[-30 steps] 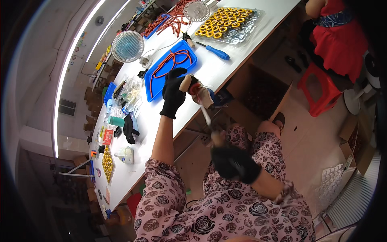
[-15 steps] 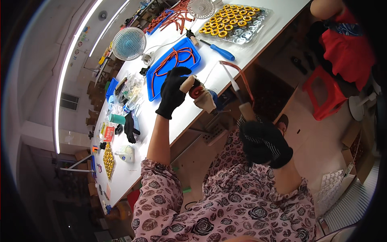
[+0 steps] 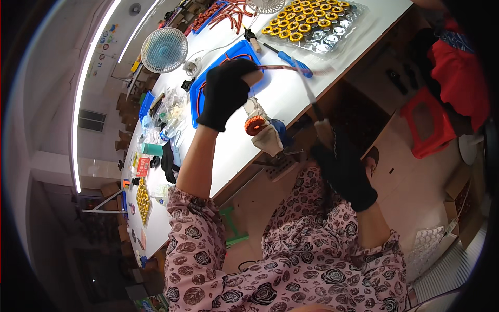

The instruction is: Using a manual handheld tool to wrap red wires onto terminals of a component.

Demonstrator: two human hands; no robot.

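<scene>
My left hand (image 3: 228, 93), in a black glove with pale coverings on finger and thumb, is closed in a pinch above the bench, by a reddish copper wire (image 3: 278, 67) stretching to the right. Below it a ring-shaped coil (image 3: 254, 126) wound with orange-red wire sits against a cloth-wrapped holder (image 3: 268, 141) at the table edge. My right hand (image 3: 343, 171), gloved in black and blurred, grips the wooden handle of a long thin-shafted tool (image 3: 306, 88). Its shaft points up toward the wire; whether the tip touches it I cannot tell.
A blue tray (image 3: 195, 106) with orange wire lies behind my left hand. Beyond are a blue-handled screwdriver (image 3: 295, 63), yellow rings (image 3: 304, 18) in a clear plastic tray, and a small fan (image 3: 165, 50). At right stand a red stool (image 3: 429, 125) and a person in red (image 3: 460, 78).
My left hand has moved up and away from the coil, uncovering it. The wire now stretches sideways from that hand. The tool in my right hand has shifted slightly.
</scene>
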